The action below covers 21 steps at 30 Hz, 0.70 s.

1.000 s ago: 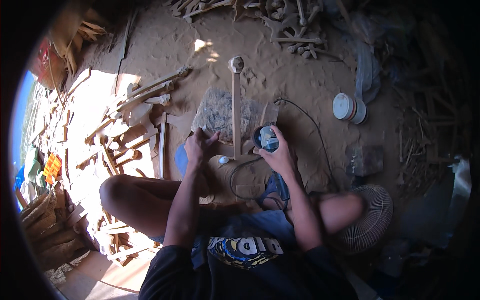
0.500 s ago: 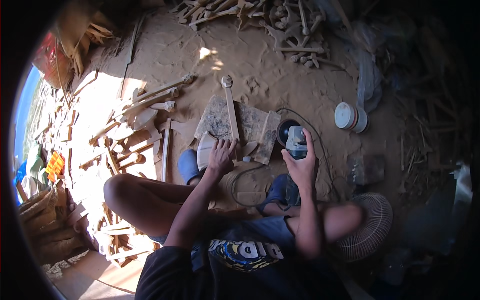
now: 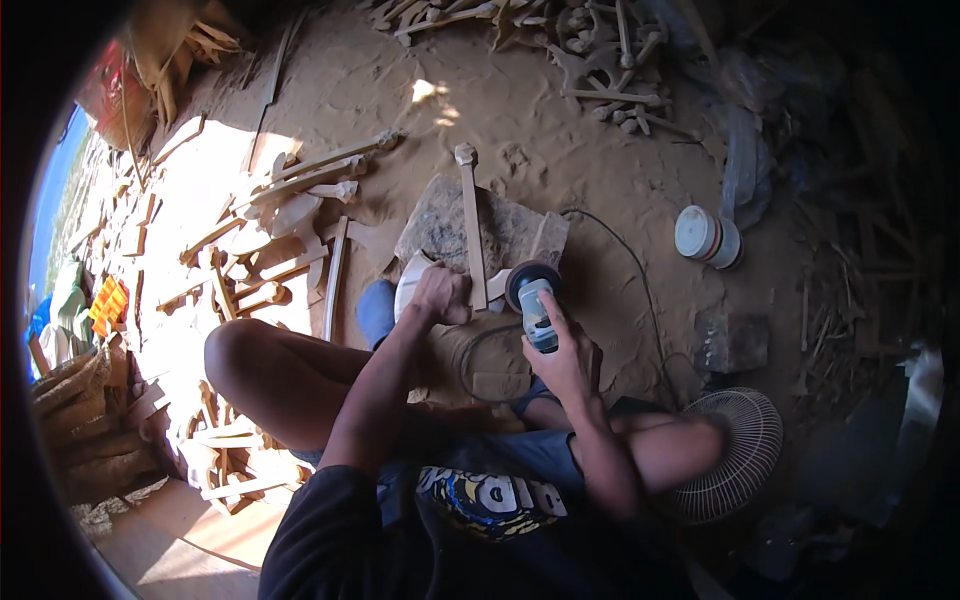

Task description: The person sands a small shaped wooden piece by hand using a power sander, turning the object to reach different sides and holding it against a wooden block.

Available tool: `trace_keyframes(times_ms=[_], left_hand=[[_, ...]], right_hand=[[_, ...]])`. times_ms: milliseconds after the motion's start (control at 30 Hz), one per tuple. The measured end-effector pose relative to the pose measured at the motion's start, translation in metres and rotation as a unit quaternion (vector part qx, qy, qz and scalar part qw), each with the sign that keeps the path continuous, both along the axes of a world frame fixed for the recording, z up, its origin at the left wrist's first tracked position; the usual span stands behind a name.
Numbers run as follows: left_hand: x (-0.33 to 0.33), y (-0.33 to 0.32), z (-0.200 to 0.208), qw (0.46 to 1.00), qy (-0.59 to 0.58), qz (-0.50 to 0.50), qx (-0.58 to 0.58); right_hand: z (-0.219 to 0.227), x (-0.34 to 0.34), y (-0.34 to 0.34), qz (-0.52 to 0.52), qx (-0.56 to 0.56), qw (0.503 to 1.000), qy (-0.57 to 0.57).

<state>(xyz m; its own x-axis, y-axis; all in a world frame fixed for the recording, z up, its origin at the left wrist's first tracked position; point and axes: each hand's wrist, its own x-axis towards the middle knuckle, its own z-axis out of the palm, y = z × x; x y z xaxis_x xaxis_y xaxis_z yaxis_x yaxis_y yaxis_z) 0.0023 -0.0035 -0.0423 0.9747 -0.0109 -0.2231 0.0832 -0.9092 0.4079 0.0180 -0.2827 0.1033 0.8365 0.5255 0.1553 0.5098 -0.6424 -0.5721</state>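
A pale, axe-shaped wooden piece [image 3: 472,220] lies across a rough stone block [image 3: 432,222]. It has a long shaft with a knob at its far end, a broad curved blade at the left and a narrower part at the right. My left hand [image 3: 441,294] is closed on it where shaft and blade meet. In my right hand [image 3: 566,360] is an angle grinder [image 3: 537,312] with a dark round disc [image 3: 527,281]. That disc overlaps the wood's right end; whether they touch I cannot tell. A black cord [image 3: 640,265] curves over the sand.
Carved wooden pieces [image 3: 300,190] lie heaped at the left, with another pile [image 3: 620,75] at the far right. A white tub [image 3: 697,232] stands on the right, beyond a dark metal box [image 3: 732,342]. A round wire fan guard [image 3: 735,450] sits beside my right knee.
My right hand has brought the grinder left, up to the wood's right end. My left hand has shifted slightly and its fingers have curled in more. The wood stays on the stone.
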Motion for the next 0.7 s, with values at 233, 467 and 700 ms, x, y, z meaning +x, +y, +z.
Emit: trace_keyframes(times_ms=[233,467,700], left_hand=[[0.004,0.003,0.003,1.000,0.002,-0.009,-0.016],[0.006,0.005,-0.001,0.999,0.020,-0.027,0.004],[0.004,0.006,-0.008,0.999,0.024,-0.023,0.005]], right_hand=[[0.005,-0.012,0.008,0.024,-0.065,0.997,0.017],[-0.003,-0.016,0.015,0.043,-0.047,0.998,0.015],[-0.008,-0.018,0.020,0.043,-0.075,0.996,0.026]])
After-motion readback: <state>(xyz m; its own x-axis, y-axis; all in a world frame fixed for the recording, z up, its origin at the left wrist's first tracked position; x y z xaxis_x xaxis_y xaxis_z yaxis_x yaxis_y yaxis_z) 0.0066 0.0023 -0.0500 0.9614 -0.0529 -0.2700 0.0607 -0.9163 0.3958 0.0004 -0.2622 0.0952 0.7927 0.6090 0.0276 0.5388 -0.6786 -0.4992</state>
